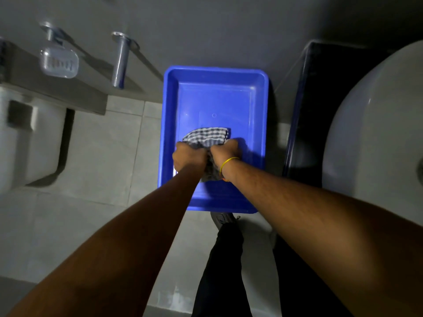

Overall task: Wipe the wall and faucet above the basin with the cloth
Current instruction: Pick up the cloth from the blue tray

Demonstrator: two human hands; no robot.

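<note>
Currently: checked cloth [207, 138] | soft, limp, light, likely damp | bunched over blue tub [170, 110] on floor | left hand [187, 157], right hand [223, 149] both clenched on it | best gripped by gathered middle.

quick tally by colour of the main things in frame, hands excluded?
Blue: 1, the tub on the floor
Checked grey and white: 1, the cloth, gripped by the left hand and right hand
Chrome: 1, the faucet
Clear: 1, the soap dish
White: 1, the basin
Yellow: 1, the wristband
Total: 6
</note>
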